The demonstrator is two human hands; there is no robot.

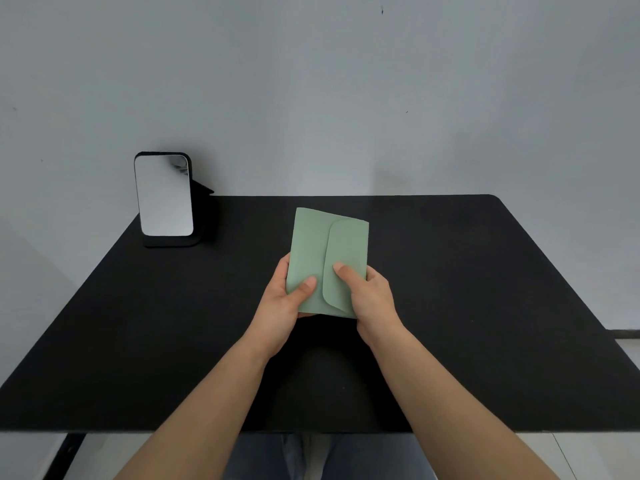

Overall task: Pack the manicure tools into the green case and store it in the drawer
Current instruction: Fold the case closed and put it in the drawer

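Head view: the case (322, 251), flap folded over, is held just above the counter (485, 271), its near end gripped by both hands, probably to press it closed. Left hand (284, 299) and right hand (367, 296) lay thumbs on top, fingers underneath. A mirror (163, 195) stands well left of them.

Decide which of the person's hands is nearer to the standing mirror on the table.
Left. The left hand grips the green case on the mirror's side; the right hand grips its far side.
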